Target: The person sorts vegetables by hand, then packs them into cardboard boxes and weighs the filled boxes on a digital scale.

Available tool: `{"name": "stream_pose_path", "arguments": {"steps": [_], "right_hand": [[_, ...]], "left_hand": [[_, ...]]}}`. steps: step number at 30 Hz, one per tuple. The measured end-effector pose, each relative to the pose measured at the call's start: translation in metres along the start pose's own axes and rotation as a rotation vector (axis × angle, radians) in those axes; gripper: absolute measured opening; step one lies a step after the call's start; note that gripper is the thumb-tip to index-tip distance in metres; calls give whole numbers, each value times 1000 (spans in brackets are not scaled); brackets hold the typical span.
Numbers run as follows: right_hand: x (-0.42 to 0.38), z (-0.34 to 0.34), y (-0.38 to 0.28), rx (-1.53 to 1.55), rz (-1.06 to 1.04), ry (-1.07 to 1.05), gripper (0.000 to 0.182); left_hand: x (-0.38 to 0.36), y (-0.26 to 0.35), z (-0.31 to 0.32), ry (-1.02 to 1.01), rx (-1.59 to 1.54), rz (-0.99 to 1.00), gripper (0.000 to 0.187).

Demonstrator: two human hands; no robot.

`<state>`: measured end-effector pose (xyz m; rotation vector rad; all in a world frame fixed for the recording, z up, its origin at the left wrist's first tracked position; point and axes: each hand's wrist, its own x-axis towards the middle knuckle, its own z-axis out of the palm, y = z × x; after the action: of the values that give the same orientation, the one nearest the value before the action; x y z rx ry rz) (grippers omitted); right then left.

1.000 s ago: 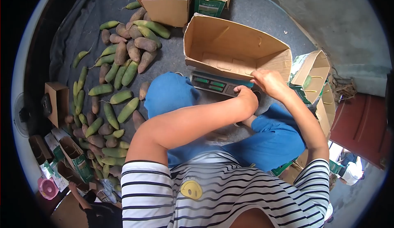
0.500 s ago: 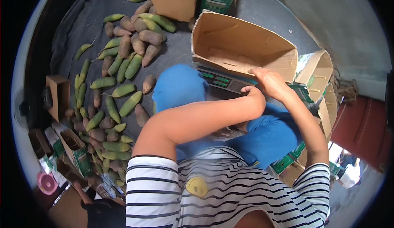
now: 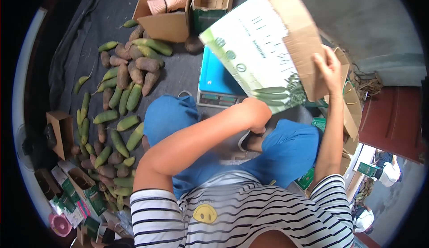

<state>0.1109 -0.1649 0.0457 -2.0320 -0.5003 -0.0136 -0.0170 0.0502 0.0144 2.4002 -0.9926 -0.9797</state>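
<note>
A person's right hand (image 3: 330, 68), forearm raised, grips the edge of a cardboard box (image 3: 263, 47) that tilts beside and partly over a blue-topped scale (image 3: 217, 75). The left forearm reaches across the body, its hand (image 3: 256, 114) bent down at the box's lower corner; its grip cannot be told. Half a second earlier, the box sat on the scale with its open interior showing; now its printed white-and-green side faces up and the blue platform is exposed.
</note>
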Motion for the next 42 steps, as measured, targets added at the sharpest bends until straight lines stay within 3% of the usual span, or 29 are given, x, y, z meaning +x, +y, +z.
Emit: {"name": "stream_pose_path", "arguments": {"steps": [3,6,8,10,13,16,17,20,23,26,30,36,39,42], "right_hand": [[-3,-56,41,326,145,236,30],[-23,-84,99,665,250,372,30],[-33,-89,127,769,292,465,33],[-38,-85,121,879,310,390,35],[-34,-79,116,893,289,307,34],[-31,-68,115,939,319,231,34],[-30,-65,116,954,336,216,34],[-30,-60,116,991,427,212,35],[-31,-52,133,1074,539,148,35],[-37,-30,96,1021,683,267,35],[-23,-27,116,1106,673,143,35],[-16,-20,135,1169,663,43,35],[-16,-18,139,1196,661,16,35],[-21,-17,144,1220,652,-3,35]], "left_hand": [[-18,-13,-30,43,-136,70,34],[-55,-27,-74,152,-525,329,32],[-68,-25,-85,408,-1143,332,16],[-51,-39,-85,972,-982,168,23],[-37,-47,-89,1344,-830,32,39],[-36,-47,-96,1401,-1140,239,51],[-38,-46,-97,1396,-1234,211,52],[-38,-52,-102,1327,-1265,348,52],[-39,-54,-104,1329,-1268,351,53],[-40,-53,-106,1327,-1305,388,54],[-42,-56,-105,1275,-1306,378,55],[-36,-59,-105,1352,-1337,366,53],[-36,-56,-106,1369,-1350,276,49],[-39,-56,-111,1413,-1371,303,36]]}}
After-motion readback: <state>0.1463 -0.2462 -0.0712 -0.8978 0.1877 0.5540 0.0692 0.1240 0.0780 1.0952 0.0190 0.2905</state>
